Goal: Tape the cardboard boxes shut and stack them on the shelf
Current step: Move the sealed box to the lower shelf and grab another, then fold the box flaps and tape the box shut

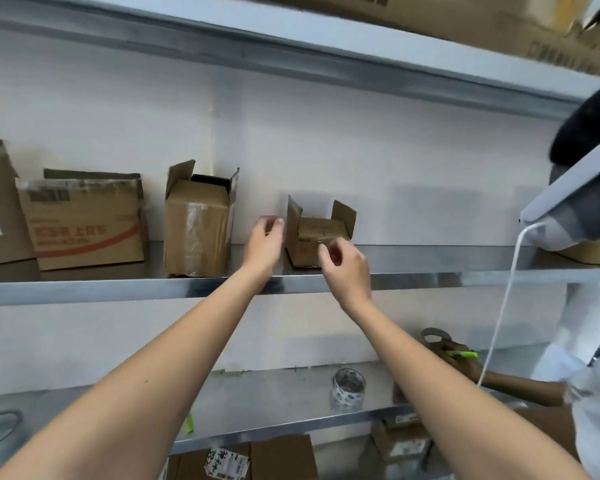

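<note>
Both hands were raised to the small open cardboard box (pixel 317 237). The left hand (pixel 264 239) hovered beside its flap, fingers loosely curled, empty. The right hand (pixel 343 263) was before its front; grip indeterminable. The box stood untaped on the metal shelf (pixel 118 289), presumably for retrieval.

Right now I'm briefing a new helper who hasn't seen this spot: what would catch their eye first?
Two bare arms reach up to the middle shelf, the left hand and right hand either side of a small box whose flaps stand open. Left of it stands a taller open box. A tape roll sits on the shelf below.
</note>
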`<action>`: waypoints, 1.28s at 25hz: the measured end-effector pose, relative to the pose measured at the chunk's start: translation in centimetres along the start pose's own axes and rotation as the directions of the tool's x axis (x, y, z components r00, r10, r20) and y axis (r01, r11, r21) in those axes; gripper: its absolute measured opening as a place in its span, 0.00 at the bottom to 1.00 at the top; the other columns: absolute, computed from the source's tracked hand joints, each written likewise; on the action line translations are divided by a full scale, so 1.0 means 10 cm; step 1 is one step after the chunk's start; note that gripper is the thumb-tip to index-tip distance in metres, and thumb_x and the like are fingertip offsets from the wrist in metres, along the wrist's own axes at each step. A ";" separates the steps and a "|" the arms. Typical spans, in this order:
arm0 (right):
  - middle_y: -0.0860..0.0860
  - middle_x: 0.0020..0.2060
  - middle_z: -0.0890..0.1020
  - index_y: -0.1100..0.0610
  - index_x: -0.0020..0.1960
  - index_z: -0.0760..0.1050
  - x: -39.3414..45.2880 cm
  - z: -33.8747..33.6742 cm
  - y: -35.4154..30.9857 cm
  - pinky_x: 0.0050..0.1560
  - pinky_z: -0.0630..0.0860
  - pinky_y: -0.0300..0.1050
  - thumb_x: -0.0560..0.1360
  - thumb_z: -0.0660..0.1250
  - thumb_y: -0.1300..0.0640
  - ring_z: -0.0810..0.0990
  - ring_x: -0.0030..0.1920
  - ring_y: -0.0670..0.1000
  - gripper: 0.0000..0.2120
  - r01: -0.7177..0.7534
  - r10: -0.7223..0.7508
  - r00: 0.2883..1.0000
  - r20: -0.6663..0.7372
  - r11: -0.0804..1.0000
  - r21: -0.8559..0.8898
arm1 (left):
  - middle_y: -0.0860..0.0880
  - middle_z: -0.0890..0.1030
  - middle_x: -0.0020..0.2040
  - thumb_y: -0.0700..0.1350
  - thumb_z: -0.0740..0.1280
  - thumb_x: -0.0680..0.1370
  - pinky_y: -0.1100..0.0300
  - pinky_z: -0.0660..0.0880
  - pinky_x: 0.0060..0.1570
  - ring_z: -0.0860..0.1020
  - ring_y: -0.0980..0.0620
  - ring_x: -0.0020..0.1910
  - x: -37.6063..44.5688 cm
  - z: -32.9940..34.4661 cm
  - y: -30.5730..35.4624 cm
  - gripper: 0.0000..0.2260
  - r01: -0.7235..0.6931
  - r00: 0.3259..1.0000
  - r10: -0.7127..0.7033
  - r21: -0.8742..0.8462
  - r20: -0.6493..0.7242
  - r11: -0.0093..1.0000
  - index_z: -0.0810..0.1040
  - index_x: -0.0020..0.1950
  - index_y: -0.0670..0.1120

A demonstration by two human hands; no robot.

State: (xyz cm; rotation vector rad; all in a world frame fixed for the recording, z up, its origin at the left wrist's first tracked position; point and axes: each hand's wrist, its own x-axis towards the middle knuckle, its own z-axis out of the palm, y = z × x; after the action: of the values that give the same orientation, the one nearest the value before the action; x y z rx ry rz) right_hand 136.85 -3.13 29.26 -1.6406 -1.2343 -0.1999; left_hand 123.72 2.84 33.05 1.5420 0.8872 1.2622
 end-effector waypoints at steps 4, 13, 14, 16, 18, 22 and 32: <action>0.56 0.63 0.70 0.59 0.66 0.66 0.28 0.02 0.01 0.62 0.65 0.46 0.74 0.67 0.46 0.67 0.63 0.54 0.27 -0.146 0.172 0.959 -0.224 0.981 0.129 | 0.50 0.59 0.76 0.55 0.50 0.83 0.55 0.56 0.71 0.58 0.50 0.75 -0.10 0.24 0.25 0.22 0.140 0.988 -0.128 -0.162 0.087 0.977 0.56 0.77 0.51; 0.54 0.68 0.71 0.56 0.73 0.61 0.43 0.24 0.12 0.64 0.64 0.45 0.76 0.63 0.42 0.69 0.68 0.56 0.31 -0.457 0.433 0.886 0.167 0.749 0.480 | 0.52 0.57 0.77 0.63 0.47 0.80 0.57 0.53 0.71 0.58 0.54 0.74 0.03 0.36 -0.05 0.27 0.286 0.934 -0.254 -0.096 0.252 0.954 0.56 0.77 0.52; 0.54 0.67 0.72 0.55 0.72 0.61 0.38 0.27 0.10 0.62 0.64 0.44 0.77 0.63 0.43 0.69 0.68 0.56 0.30 -0.451 0.442 0.886 0.141 0.751 0.482 | 0.53 0.56 0.77 0.63 0.48 0.80 0.56 0.51 0.71 0.54 0.54 0.75 0.02 0.32 -0.05 0.28 0.299 0.927 -0.269 -0.083 0.261 0.951 0.54 0.77 0.52; 0.53 0.69 0.70 0.54 0.73 0.60 0.27 0.28 0.00 0.61 0.63 0.43 0.77 0.63 0.44 0.68 0.68 0.56 0.29 -0.431 0.444 0.891 0.099 0.754 0.496 | 0.54 0.58 0.76 0.65 0.50 0.79 0.54 0.51 0.72 0.55 0.53 0.76 0.00 0.22 -0.07 0.29 0.279 0.922 -0.253 -0.048 0.293 0.959 0.54 0.77 0.53; 0.53 0.69 0.70 0.55 0.73 0.60 0.11 0.30 -0.17 0.60 0.62 0.42 0.77 0.64 0.46 0.67 0.69 0.55 0.28 -0.405 0.443 0.894 0.063 0.743 0.533 | 0.54 0.57 0.77 0.66 0.51 0.78 0.50 0.51 0.74 0.55 0.51 0.76 -0.08 0.04 -0.07 0.30 0.257 0.919 -0.237 -0.023 0.315 0.966 0.54 0.77 0.55; 0.53 0.66 0.72 0.54 0.70 0.63 -0.36 0.34 -0.59 0.64 0.66 0.46 0.75 0.66 0.45 0.70 0.66 0.56 0.28 -0.327 0.435 0.899 -0.049 0.742 0.585 | 0.54 0.57 0.77 0.68 0.55 0.76 0.49 0.54 0.74 0.58 0.51 0.75 -0.34 -0.39 -0.04 0.34 0.222 0.906 -0.198 -0.021 0.374 0.975 0.51 0.77 0.56; 0.45 0.60 0.65 0.42 0.64 0.59 -2.55 0.94 -1.62 0.56 0.75 0.48 0.67 0.68 0.38 0.68 0.63 0.52 0.30 -0.287 0.311 0.949 0.046 0.796 0.533 | 0.53 0.75 0.63 0.60 0.61 0.77 0.43 0.70 0.61 0.73 0.53 0.61 -1.53 -2.27 -0.64 0.19 0.388 0.886 -0.348 -0.079 0.306 0.918 0.63 0.65 0.59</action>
State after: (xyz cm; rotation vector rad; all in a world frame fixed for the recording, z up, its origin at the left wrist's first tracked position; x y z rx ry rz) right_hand 108.54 -12.37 18.55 -1.2990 -0.8701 0.2894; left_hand 98.41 -4.56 23.30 1.3246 0.8360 0.7840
